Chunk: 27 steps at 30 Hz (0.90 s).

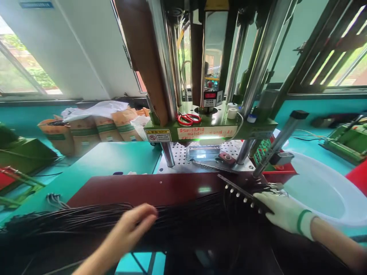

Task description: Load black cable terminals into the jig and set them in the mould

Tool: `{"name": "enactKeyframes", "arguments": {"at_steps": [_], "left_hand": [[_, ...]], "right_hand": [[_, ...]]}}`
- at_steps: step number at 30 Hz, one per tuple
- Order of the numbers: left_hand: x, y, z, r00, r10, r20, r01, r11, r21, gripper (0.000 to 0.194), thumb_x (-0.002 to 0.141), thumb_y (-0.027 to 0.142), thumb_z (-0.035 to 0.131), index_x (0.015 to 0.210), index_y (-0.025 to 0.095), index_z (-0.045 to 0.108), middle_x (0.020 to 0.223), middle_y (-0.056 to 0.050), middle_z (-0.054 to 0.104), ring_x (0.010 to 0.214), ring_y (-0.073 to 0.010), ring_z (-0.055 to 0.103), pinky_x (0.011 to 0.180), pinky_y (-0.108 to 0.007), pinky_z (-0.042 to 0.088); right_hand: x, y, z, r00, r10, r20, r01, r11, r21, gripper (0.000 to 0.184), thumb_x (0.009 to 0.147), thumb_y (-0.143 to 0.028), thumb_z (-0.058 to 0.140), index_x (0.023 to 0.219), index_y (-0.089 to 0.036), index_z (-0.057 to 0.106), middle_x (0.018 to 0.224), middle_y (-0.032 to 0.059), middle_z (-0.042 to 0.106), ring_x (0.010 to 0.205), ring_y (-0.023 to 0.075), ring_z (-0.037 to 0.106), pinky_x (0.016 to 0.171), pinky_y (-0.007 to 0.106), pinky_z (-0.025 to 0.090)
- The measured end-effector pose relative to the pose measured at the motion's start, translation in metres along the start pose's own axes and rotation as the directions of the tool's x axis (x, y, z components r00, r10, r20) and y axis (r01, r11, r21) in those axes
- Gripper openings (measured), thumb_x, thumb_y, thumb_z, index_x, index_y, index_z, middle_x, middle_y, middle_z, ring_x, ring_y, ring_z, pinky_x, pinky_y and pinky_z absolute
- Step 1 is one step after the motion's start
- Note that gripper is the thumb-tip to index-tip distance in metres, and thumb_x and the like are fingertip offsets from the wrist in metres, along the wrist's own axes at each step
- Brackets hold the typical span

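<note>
black strip point(240, 193): lies on a slant at the right of the dark red board point(126, 187), far tip near the metal press bed point(178, 152), silver fittings along it and thin black leads hanging below.
right hand point(282, 210): gloved, thumb and fingers look clamped on the strip's near end, tho the glove hides part of the hold.
left hand point(133, 227): bare and a bit blurry, thumb and fingertips slightly apart, hovering over the black cables point(83, 217), holding nothing i can see.
snag risk: imo the big one. those leads run into the dark pile, so lifting the strip fast could catch a loose one and twist the strip or pop a fitting.
one-end hold: gripped only at the near end, the far tip could swing and knock the metal bar point(213, 166) on the bed.
press head point(206, 131): overhangs the bed, so fingers going under could get pinched if it came down.
scissors point(188, 119): red handles right by the head's front edge, a good bump might drop them.
right edge: tight, with the lever post point(279, 141) just beyond the strip and the white tub point(318, 187) beside the glove.
open room: best over the board's left and middle, between the cables and the press.
</note>
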<state>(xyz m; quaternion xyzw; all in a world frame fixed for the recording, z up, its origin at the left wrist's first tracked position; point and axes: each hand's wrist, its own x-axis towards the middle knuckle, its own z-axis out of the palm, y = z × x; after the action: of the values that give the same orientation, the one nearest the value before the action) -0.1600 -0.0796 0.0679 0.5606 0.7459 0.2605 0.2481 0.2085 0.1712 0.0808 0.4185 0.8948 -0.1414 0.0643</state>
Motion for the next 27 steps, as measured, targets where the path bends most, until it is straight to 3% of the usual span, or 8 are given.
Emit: {"name": "enactKeyframes", "arguments": {"at_steps": [3, 6, 8, 11, 14, 20, 23, 27], "left_hand": [[0.008, 0.070, 0.065, 0.884, 0.106, 0.456, 0.018, 0.966, -0.259, 0.026, 0.076, 0.033, 0.049, 0.100, 0.025, 0.058, 0.091, -0.001, 0.065, 0.077, -0.0151, 0.059, 0.067, -0.022, 0.045], [0.019, 0.104, 0.112, 0.813, 0.128, 0.568, 0.051, 0.956, -0.288, 0.040, 0.071, 0.032, 0.054, 0.110, 0.023, 0.054, 0.097, -0.004, 0.066, 0.077, -0.0163, 0.061, 0.065, -0.024, 0.046], [0.026, 0.114, 0.128, 0.790, 0.139, 0.597, 0.054, 0.954, -0.294, 0.053, 0.068, 0.039, 0.058, 0.117, 0.021, 0.049, 0.106, -0.008, 0.063, 0.081, -0.0186, 0.060, 0.067, -0.026, 0.046], [0.036, 0.122, 0.136, 0.790, 0.107, 0.604, 0.133, 0.932, -0.338, 0.067, 0.067, 0.038, 0.060, 0.126, 0.015, 0.039, 0.102, -0.010, 0.063, 0.081, -0.0179, 0.059, 0.065, -0.026, 0.045], [0.046, 0.126, 0.138, 0.767, 0.036, 0.641, 0.312, 0.851, -0.422, 0.061, 0.068, 0.033, 0.056, 0.123, 0.011, 0.040, 0.076, -0.005, 0.063, 0.057, -0.0124, 0.055, 0.044, -0.021, 0.039], [0.067, 0.138, 0.137, 0.780, 0.012, 0.625, 0.425, 0.723, -0.544, 0.034, 0.063, 0.045, 0.063, 0.077, 0.014, 0.061, 0.039, 0.005, 0.042, 0.031, -0.0065, 0.036, 0.030, -0.016, 0.022], [0.080, 0.149, 0.131, 0.779, -0.070, 0.624, 0.533, 0.598, -0.598, 0.034, 0.058, 0.047, 0.065, 0.065, 0.014, 0.059, 0.038, 0.005, 0.041, 0.027, -0.0061, 0.032, 0.026, -0.018, 0.018], [0.103, 0.158, 0.118, 0.788, 0.000, 0.616, 0.536, 0.493, -0.685, 0.035, 0.062, 0.046, 0.062, 0.068, 0.011, 0.065, 0.045, 0.003, 0.047, 0.027, -0.0058, 0.036, 0.025, -0.019, 0.021]], "right_hand": [[0.004, -0.001, -0.005, 0.996, -0.061, 0.068, 0.070, 0.987, -0.144, 0.043, 0.062, -0.008, 0.046, 0.102, -0.018, 0.059, 0.101, 0.0112, 0.062, 0.096, 0.0288, 0.056, 0.080, 0.037, 0.039], [0.018, 0.001, -0.019, 0.998, -0.010, 0.066, 0.021, 0.986, -0.163, 0.036, 0.062, -0.009, 0.046, 0.093, -0.019, 0.060, 0.091, 0.0091, 0.062, 0.085, 0.0265, 0.058, 0.071, 0.033, 0.039], [0.028, 0.002, -0.027, 0.997, 0.028, 0.068, -0.017, 0.987, -0.160, 0.034, 0.060, -0.009, 0.047, 0.090, -0.020, 0.059, 0.082, 0.0070, 0.062, 0.075, 0.0242, 0.058, 0.063, 0.030, 0.037], [0.043, -0.004, -0.035, 0.997, 0.037, 0.070, -0.027, 0.990, -0.141, 0.035, 0.058, -0.008, 0.047, 0.088, -0.021, 0.058, 0.070, 0.0037, 0.060, 0.063, 0.0208, 0.056, 0.055, 0.027, 0.033], [0.056, -0.017, -0.041, 0.999, 0.017, 0.027, -0.014, 0.994, -0.109, 0.034, 0.056, -0.007, 0.046, 0.084, -0.022, 0.058, 0.069, 0.0026, 0.059, 0.063, 0.0201, 0.054, 0.053, 0.026, 0.030], [0.096, -0.039, -0.063, 0.994, -0.054, -0.098, 0.055, 0.998, 0.016, 0.041, 0.056, -0.007, 0.047, 0.091, -0.023, 0.060, 0.087, 0.0021, 0.063, 0.081, 0.0196, 0.056, 0.065, 0.025, 0.036], [0.121, -0.044, -0.075, 0.988, -0.099, -0.120, 0.109, 0.991, 0.078, 0.037, 0.057, -0.005, 0.050, 0.089, -0.019, 0.063, 0.087, 0.0020, 0.065, 0.085, 0.0191, 0.055, 0.070, 0.024, 0.038], [0.147, -0.049, -0.083, 0.986, -0.117, -0.115, 0.134, 0.980, 0.145, 0.016, 0.071, -0.015, 0.057, 0.086, -0.014, 0.063, 0.082, 0.0035, 0.063, 0.079, 0.0171, 0.057, 0.071, 0.028, 0.042]]}}
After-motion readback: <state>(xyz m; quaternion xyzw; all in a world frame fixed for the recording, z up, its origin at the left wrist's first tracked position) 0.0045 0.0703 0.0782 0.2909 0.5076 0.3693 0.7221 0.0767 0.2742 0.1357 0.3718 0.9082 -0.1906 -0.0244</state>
